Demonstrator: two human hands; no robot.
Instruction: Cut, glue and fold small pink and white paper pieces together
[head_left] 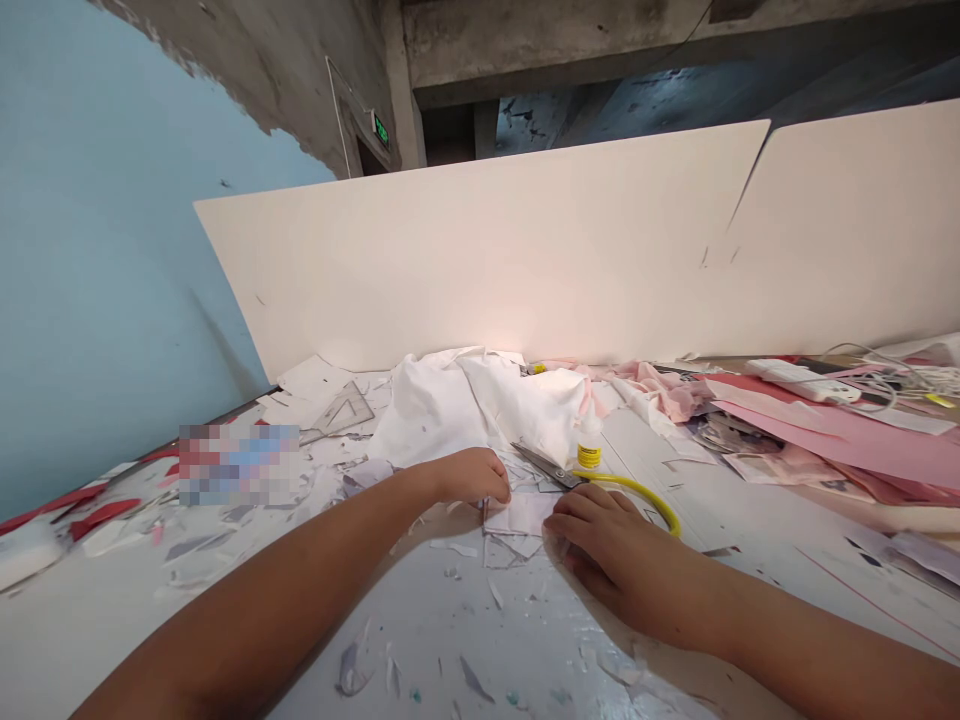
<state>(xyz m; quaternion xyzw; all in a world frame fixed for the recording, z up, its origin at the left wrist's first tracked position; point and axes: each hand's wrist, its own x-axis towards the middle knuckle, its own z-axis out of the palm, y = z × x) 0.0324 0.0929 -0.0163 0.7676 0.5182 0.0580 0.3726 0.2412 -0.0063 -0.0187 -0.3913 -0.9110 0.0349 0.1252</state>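
A small pale pinkish piece (519, 514), paper or cloth, lies flat on the white table between my hands. My left hand (474, 475) is closed at its left edge, with the fingertips pinched against it. My right hand (600, 532) has curled fingers over the right edge; its thumb is partly hidden beneath. Just beyond my right hand lie yellow-handled scissors (651, 492), their blades pointing up and left. Near the blades stands a small white bottle (589, 450) with a yellow label. Paper scraps show under the piece's near side.
Crumpled white cloth (450, 405) lies behind my hands, before a white partition (510, 260). A clear set square (341, 410) sits at left. Pink and red sheets (832, 440) pile up at right, near a white power strip (802, 380). Cut scraps (356, 660) litter the table.
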